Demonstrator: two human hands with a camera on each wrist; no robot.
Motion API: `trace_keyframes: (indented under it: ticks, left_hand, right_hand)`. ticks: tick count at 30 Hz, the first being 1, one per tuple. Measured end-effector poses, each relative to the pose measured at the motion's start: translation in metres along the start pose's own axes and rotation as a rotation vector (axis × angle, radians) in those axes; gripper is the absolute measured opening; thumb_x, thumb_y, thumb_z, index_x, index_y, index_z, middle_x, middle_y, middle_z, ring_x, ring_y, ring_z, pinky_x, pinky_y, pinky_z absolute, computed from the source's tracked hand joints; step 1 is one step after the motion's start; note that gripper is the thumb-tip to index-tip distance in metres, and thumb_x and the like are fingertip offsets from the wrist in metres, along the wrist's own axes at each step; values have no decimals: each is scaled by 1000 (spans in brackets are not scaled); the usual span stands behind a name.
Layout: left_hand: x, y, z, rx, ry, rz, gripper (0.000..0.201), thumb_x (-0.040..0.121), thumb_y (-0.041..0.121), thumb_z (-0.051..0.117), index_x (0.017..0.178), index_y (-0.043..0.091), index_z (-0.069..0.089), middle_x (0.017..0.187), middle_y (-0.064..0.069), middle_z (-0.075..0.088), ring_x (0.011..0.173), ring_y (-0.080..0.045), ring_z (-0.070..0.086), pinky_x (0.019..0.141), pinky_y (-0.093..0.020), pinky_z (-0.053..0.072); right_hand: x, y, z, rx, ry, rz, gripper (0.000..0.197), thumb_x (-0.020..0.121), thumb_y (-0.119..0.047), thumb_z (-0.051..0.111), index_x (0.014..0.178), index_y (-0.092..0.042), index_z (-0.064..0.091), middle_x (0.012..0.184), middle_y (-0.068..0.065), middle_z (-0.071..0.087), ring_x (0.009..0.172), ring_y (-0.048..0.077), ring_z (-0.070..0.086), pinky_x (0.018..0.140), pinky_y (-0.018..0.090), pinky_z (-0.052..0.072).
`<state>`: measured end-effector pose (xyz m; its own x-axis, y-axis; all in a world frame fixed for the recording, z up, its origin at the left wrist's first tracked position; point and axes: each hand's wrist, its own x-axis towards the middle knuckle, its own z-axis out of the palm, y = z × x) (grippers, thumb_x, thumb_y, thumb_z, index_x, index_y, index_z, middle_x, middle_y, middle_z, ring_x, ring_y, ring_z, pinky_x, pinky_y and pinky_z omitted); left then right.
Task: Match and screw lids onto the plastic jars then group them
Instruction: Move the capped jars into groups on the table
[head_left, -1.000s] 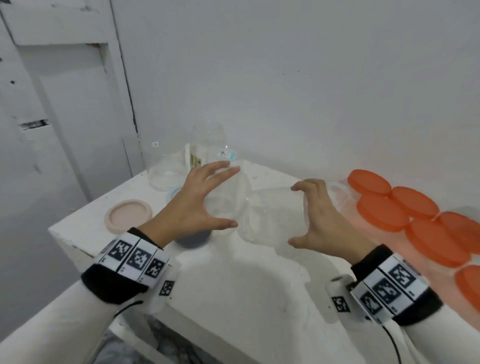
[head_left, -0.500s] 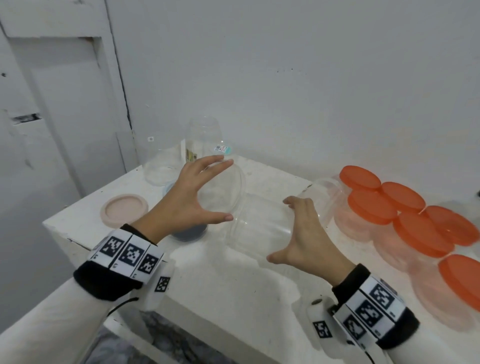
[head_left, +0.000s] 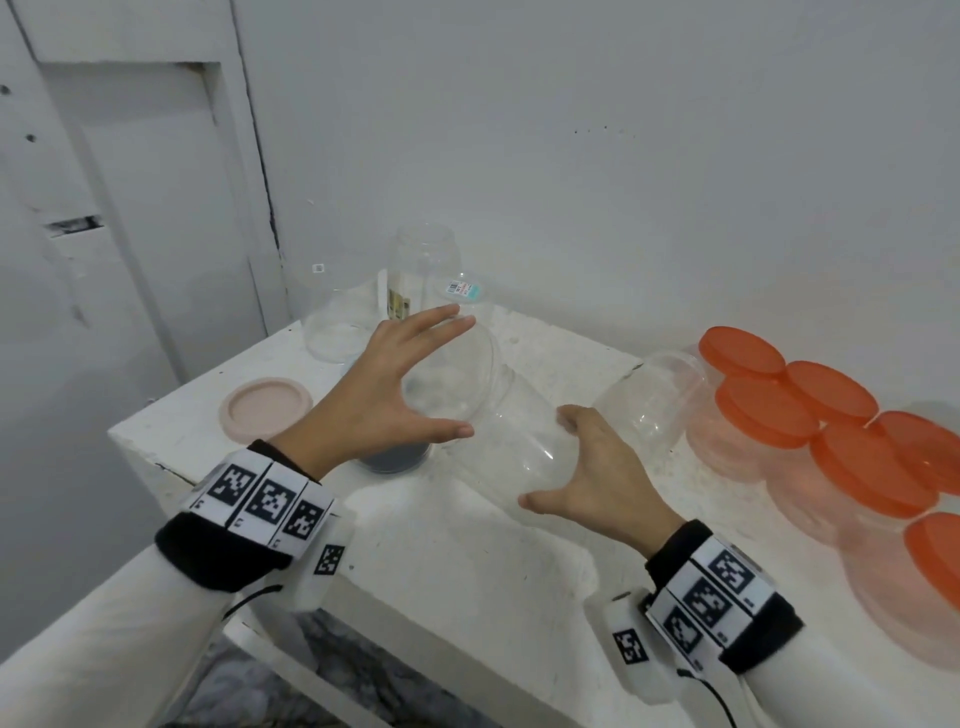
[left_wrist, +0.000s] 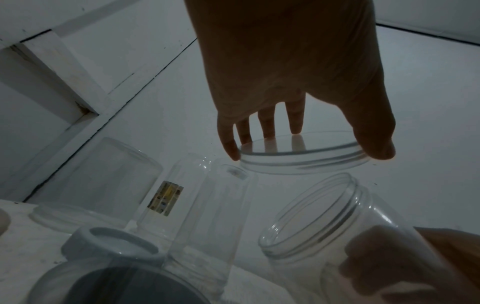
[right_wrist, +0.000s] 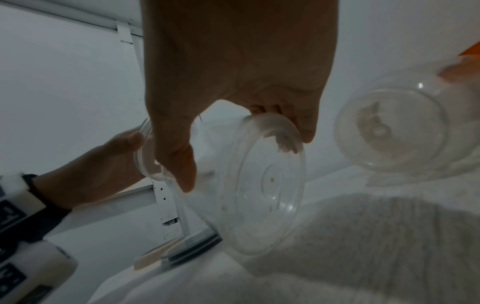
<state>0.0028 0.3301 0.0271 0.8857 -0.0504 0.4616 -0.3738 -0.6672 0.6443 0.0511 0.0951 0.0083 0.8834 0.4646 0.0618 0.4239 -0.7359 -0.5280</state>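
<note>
Clear jar (head_left: 519, 447) and clear lid (head_left: 457, 374), apart.
Jar tilted, mouth toward ten o'clock; lid just off it.

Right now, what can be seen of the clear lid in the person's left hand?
The clear lid is a shallow round disc of see-through plastic, with ridges running round its short side wall. The left hand holds it by the rim in a spread grip, fingers on one edge and thumb on the other. It hangs in the air above the table, close to the open mouth of the clear jar that the right hand holds tilted, and does not touch that jar.
</note>
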Motion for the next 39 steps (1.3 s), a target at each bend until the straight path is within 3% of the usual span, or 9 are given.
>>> trace_keyframes:
  ticks: [3,8,12,16,23,28,32,36,39]
  left_hand:
    - [1,-1,-1,0,-10,4,91,56,60,68,138,34,37,148,17,30,131,-1,24,109,-43,30]
    - [5,-3,3,-13,-45,0,93,56,60,68,139,34,35,149,20,28,132,1,23,110,-39,30]
    - [12,-4,13,-33,-87,50,90,58,60,69,138,35,36,148,16,28,132,-2,25,105,-25,28]
    - [20,0,26,-35,-156,93,83,60,62,67,135,41,36,143,17,31,131,-4,26,103,-12,22]
    - [36,20,51,42,-266,199,79,64,63,59,131,22,50,143,6,40,128,-14,32,108,-29,27]
    - [48,22,70,98,-346,277,79,65,66,57,129,19,54,140,0,45,122,-18,37,104,-39,35]
    - [55,26,76,147,-411,285,82,63,70,54,128,20,55,139,1,47,121,-16,37,102,-39,36]
    - [60,28,73,175,-505,242,89,57,74,51,131,24,51,141,5,43,124,-11,31,107,-30,30]
    - [64,32,66,185,-612,166,89,58,64,71,135,28,46,145,10,35,130,-6,23,110,-27,25]
  right_hand:
    - [-1,5,-2,90,-1,42,92,59,-36,85,131,-16,30,126,-7,37,110,6,40,84,17,34]
    - [-7,20,-3,224,-67,97,91,61,-31,85,128,-22,25,124,-9,36,111,8,42,84,17,36]
    - [-13,28,-5,167,-76,85,103,61,-35,85,136,-26,15,127,-10,35,116,8,41,93,23,38]
    - [-14,39,-4,326,-59,114,95,58,-42,84,133,-23,29,130,-10,39,121,7,41,96,20,34]
    - [-12,51,-2,544,-55,127,74,59,-20,88,118,-21,45,121,-6,51,115,11,50,92,27,50]
    - [-12,53,-1,597,-54,99,69,61,-17,87,112,-33,44,121,-9,52,115,7,50,86,20,50]
    - [-14,51,-3,587,-59,73,68,63,-16,85,106,-41,40,116,-16,49,112,2,49,79,10,49]
    - [-13,50,-5,563,-55,65,71,62,-16,86,108,-40,38,113,-17,48,108,2,50,78,11,49]
    - [-12,51,-6,553,-51,60,71,60,-16,87,106,-42,39,112,-15,50,108,4,51,81,15,50]
